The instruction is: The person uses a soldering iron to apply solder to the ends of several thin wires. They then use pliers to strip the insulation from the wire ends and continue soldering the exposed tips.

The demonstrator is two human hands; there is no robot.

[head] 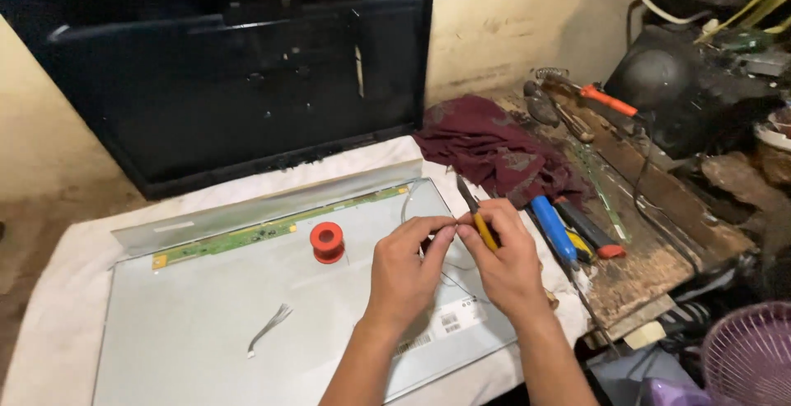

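Note:
My left hand [405, 268] and my right hand [504, 259] meet fingertip to fingertip above a flat grey display panel [198, 315]. Both pinch a thin dark wire [445, 226] between them. My right hand also holds a small tool with a yellow handle and dark tip [475, 212], pointing up and away. A red spool of wire [327, 242] stands on the panel to the left of my hands. A narrow green circuit strip [264, 230] runs along the panel's far edge. A short white ribbon cable [269, 328] lies on the panel.
A black television back cover [231, 68] leans against the wall behind. A maroon cloth [494, 151] lies right of the panel. Screwdrivers with blue and orange handles [568, 233] rest on a worn wooden bench [651, 233]. A purple basket [750, 357] sits at bottom right.

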